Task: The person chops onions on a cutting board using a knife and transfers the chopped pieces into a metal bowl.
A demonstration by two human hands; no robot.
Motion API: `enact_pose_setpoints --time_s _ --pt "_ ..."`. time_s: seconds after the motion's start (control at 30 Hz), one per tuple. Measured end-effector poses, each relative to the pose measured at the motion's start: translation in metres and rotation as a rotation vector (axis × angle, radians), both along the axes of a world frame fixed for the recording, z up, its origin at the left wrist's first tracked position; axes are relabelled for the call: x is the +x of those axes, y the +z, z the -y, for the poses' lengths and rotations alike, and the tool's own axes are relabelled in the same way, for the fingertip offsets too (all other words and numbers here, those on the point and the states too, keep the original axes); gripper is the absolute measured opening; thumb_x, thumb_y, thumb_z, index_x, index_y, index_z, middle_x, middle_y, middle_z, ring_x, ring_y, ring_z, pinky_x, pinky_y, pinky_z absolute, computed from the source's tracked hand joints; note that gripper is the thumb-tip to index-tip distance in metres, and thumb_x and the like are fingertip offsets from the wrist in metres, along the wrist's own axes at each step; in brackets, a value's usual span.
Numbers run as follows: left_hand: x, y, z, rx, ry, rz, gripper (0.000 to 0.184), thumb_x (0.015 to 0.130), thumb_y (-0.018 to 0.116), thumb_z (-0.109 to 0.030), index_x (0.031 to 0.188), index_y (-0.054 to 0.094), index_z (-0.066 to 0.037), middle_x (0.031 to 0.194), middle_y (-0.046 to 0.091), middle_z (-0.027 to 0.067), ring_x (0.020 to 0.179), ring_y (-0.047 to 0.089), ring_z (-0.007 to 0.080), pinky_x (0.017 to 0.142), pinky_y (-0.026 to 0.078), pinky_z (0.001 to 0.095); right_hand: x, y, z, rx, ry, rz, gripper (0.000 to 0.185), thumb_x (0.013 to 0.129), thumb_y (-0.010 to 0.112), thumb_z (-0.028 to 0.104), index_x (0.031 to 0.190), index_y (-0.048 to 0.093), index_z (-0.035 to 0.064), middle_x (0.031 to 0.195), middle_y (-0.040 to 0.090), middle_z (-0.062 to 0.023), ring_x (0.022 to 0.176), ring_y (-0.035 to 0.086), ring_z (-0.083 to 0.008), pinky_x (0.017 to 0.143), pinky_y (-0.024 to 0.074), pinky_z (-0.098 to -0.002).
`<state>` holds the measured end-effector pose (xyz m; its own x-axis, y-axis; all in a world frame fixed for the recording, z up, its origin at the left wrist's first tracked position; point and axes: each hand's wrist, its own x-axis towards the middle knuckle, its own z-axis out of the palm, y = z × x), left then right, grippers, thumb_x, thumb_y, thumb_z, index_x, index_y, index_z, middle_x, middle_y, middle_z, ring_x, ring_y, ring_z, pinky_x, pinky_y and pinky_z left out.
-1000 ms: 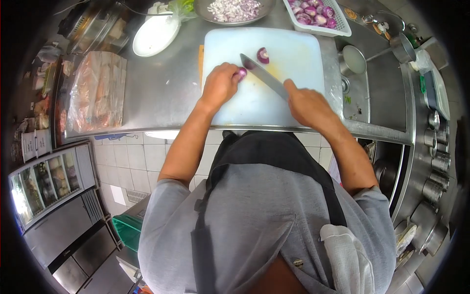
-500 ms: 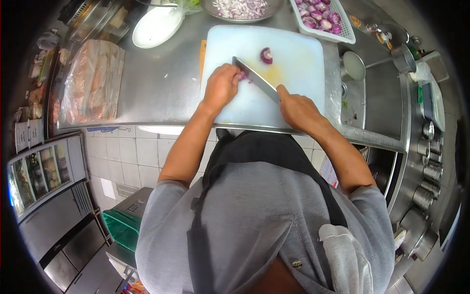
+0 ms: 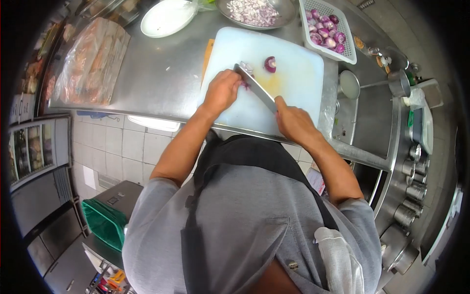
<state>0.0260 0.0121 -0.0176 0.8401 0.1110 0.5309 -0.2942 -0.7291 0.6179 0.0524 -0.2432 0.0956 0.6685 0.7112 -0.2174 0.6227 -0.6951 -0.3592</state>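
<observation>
My right hand (image 3: 294, 120) grips the handle of a kitchen knife (image 3: 258, 90), its blade slanting up and left across the white cutting board (image 3: 303, 73). Close to the blade's tip, my left hand (image 3: 222, 91) is closed with curled fingers over a red onion piece (image 3: 243, 85), mostly hidden by fingers and blade. On the far side of the blade lie cut onion bits (image 3: 247, 66). Another red onion chunk (image 3: 270, 64) rests on the board to the right of them, apart from both hands.
Behind the board stand a metal pan of chopped onion (image 3: 288, 19), a white plate (image 3: 169, 18) and a white basket (image 3: 351, 56) of peeled red onions. A plastic-wrapped package (image 3: 93, 63) sits at left. To the right is a sink (image 3: 369, 115) with a metal pot (image 3: 349, 84).
The view has turned and shifted slightly. Cut onion bits now show on the far side of the blade. Both hands keep their holds.
</observation>
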Motion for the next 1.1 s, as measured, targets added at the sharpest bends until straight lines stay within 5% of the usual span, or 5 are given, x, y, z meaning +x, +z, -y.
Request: enact_pose_setpoints --time_s 0.57,0.67,1.1 --pt "0.004 0.019 -0.008 -0.016 -0.068 0.099 0.026 0.084 0.07 0.003 0.109 0.068 -0.003 0.106 0.069 0.0164 0.103 0.065 0.0399 0.089 0.054 0.0457 -0.006 0.014 0.016 0.048 -0.147 -0.004 0.023 0.103 0.056 0.014 0.117 0.042 0.0035 0.08 0.07 -0.0296 0.076 0.068 -0.0541 0.071 0.0501 -0.0647" --pt "0.014 0.016 -0.016 0.082 -0.165 -0.224 0.026 0.085 0.07 0.002 0.11 0.068 -0.003 0.109 0.071 0.0176 0.106 0.066 0.041 0.091 0.054 0.046 -0.002 -0.008 0.024 -0.074 -0.156 0.02 0.023 0.103 0.056 0.014 0.118 0.042 0.0036 0.079 0.069 -0.0298 0.076 0.068 -0.0538 0.071 0.05 -0.0651" --pt "0.011 0.017 0.001 0.041 -0.06 -0.241 0.011 0.09 0.07 -0.004 0.101 0.069 -0.002 0.098 0.07 0.0167 0.095 0.067 0.0391 0.086 0.054 0.0476 -0.003 -0.007 0.008 -0.058 -0.1 -0.009 0.026 0.102 0.059 0.012 0.12 0.043 0.0026 0.079 0.069 -0.029 0.076 0.067 -0.0535 0.07 0.0488 -0.0636"
